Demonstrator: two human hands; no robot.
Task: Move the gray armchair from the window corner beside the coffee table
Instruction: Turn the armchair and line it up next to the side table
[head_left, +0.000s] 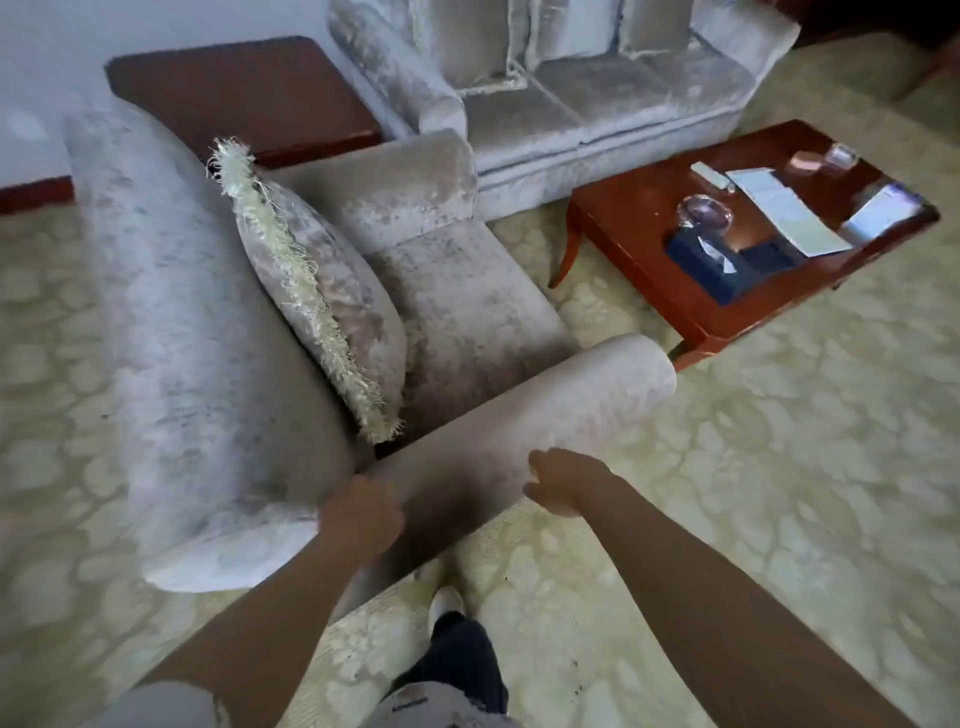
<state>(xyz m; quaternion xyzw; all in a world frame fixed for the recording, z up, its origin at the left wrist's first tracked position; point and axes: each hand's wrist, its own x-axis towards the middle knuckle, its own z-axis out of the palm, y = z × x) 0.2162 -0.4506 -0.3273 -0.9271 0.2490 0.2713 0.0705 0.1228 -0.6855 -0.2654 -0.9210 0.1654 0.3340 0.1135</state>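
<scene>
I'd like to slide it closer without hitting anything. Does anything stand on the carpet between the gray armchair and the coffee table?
Nothing visible does. Only bare carpet shows between the gray armchair and the coffee table, whose near corner already lies close to the armrest end.

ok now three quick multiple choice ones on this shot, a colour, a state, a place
1. What colour is the coffee table? A white B black C reddish brown
2. What is the left hand doing? A gripping the armchair by its near armrest B resting on the coffee table C hanging free
3. Where is the fringed cushion? A on the coffee table B on the armchair seat C in the left hand
Answers: 1 C, glossy red-brown wood; 2 A, fingers wrap the armrest's end; 3 B, it leans against the chair back.
</scene>
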